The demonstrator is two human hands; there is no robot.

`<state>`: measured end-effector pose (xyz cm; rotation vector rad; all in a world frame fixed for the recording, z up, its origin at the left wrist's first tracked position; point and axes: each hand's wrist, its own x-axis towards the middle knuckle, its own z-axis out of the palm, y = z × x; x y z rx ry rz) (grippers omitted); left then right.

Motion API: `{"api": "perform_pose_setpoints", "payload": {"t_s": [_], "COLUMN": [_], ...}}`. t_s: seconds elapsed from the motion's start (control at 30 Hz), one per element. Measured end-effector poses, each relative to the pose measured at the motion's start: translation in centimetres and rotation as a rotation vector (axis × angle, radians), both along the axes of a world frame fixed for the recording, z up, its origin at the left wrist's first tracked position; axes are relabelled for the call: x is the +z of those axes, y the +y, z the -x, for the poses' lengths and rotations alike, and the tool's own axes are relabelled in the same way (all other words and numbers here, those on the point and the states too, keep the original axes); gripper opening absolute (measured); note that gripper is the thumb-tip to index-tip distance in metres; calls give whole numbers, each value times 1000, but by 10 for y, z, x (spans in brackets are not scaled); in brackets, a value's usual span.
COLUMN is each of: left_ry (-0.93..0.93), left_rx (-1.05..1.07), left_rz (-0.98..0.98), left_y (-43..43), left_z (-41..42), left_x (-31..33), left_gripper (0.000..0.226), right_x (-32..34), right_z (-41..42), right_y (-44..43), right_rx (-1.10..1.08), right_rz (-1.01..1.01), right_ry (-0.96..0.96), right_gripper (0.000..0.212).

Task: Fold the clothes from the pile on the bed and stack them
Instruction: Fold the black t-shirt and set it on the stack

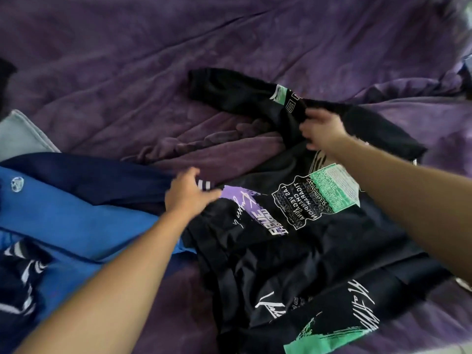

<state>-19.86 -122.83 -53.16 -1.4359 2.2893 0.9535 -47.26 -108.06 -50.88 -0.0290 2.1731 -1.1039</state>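
The far half of the purple bedspread (153, 47) is open, if rumpled, so a hand can pass freely across the far left and centre. Nearer, the black printed jacket (293, 251) covers the centre and right, its sleeve (229, 90) reaching far and left. The blue garment (63, 213) and the navy garment (89, 175) block the near left beside a pale grey cloth (20, 136). Between the two heaps only a narrow wedge of bedspread shows at near centre.
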Motion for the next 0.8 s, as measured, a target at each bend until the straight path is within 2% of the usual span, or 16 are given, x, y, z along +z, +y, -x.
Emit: {"api": "perform_pose_setpoints", "payload": {"t_s": [0.07,0.13,0.2,0.3,0.4,0.5,0.6,0.67,0.73,0.8], "left_ry": [-166,-167,-100,-28,34,112,38,-115,-249,-263], "left_rx": [-187,-161,-85,17,117,97,53,112,237,387], "left_rz": [134,219,315,445,511,398,162,-20,-191,-314], "left_y": [17,10,-12,-46,-42,9,87,140,185,220], "left_z": [-13,-12,-3,20,35,20,-29,-69,-105,-129], "left_x": [-13,-11,-2,16,26,26,14,6,2,1], "left_gripper": [38,17,15,17,20,15,19,37,69,91], "right_x": [-21,-31,-36,-33,-19,-9,-4,-4,-4,-3], "right_z": [-16,-27,-31,-33,-40,-58,-82,-100,-120,-139], "right_y": [38,74,95,105,117,148,194,234,275,310], "right_rx": [281,533,680,680,608,554,437,331,224,33], "right_rz": [-230,-423,-510,-481,-451,-475,-509,-581,-701,-794], "right_ry": [143,199,252,290,366,419,435,421,427,357], "right_gripper": [53,59,63,66,62,56,53,56,63,72]}}
